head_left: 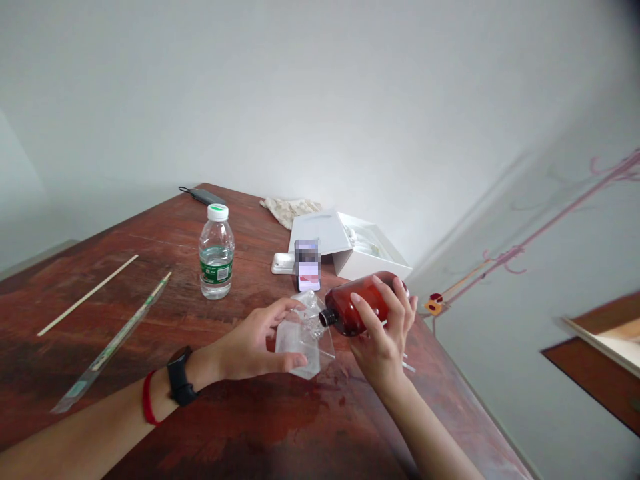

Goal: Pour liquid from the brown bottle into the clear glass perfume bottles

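Note:
In my right hand (383,327) is an amber plastic bottle (353,303), tipped on its side with its uncapped dark neck pointing left. That neck is over a clear plastic container (306,350) on the table. My left hand (265,340) curves around the container's left side, fingers at the far edge and thumb at the near edge. Clear, shiny shapes show inside the container below the bottle mouth; I cannot tell whether they are liquid or plastic. A lit phone (307,267) stands just behind the container, leaning on a white object (283,264).
A capped water bottle (217,257) stands upright left of centre. Farther left lie a bare wooden stick (90,293) and wrapped chopsticks (115,340). An open white box (370,257), a crumpled cloth (287,210) and a dark flat device (205,196) sit toward the back of the wooden table (270,427).

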Tool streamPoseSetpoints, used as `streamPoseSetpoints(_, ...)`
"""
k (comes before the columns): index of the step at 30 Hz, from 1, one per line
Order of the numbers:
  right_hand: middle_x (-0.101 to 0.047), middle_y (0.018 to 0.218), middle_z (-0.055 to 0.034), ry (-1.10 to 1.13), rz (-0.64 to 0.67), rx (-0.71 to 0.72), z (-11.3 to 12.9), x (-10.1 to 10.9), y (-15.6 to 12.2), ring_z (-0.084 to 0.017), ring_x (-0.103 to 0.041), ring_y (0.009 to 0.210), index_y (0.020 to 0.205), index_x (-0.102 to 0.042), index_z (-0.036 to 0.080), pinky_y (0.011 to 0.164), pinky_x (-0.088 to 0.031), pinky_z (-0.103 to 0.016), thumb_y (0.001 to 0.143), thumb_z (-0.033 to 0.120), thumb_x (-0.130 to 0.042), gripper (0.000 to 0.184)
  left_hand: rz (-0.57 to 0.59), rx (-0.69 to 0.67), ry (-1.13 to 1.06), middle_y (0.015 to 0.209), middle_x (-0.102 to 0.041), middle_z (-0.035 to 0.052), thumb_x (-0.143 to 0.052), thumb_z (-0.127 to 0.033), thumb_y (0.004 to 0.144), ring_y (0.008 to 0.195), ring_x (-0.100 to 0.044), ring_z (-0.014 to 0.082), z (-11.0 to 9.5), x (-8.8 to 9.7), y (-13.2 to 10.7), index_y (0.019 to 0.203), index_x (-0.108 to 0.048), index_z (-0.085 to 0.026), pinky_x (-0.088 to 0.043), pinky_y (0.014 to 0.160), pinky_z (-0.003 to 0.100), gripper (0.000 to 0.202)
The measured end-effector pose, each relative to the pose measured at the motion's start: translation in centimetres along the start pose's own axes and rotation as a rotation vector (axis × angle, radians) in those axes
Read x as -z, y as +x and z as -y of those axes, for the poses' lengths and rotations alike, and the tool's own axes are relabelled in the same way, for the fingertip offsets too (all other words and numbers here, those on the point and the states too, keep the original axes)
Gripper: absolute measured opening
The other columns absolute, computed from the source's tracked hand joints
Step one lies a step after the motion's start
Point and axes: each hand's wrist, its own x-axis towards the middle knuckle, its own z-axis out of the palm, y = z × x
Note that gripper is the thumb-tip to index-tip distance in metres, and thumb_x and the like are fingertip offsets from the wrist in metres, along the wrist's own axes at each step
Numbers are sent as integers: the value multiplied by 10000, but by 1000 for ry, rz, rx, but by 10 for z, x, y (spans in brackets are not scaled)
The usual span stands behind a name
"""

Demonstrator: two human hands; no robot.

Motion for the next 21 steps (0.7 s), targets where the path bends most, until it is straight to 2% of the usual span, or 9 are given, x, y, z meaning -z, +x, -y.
streamPoseSetpoints(14,-460,1664,-27,-56,30,-33,7,15,4,-419,-384,1582,1487,-544,444,1272,-228,-750,736,-44,-669,904,-3,-26,23,1314,-708,176,-917,-500,791,1110,-770,337,-7,0,-2,1399,-520,-192,-635,953,487,788)
streamPoseSetpoints(21,-466,1662,-22,-84,26,-22,7,17,6,-415,-378,1589,1502,-536,464,1276,-235,-734,766,-32,-684,900,20,-37,-6,1328,-730,150,-910,-483,823,1149,-765,331,-9,-1,-3,1408,-518,-205,-628,967,451,757)
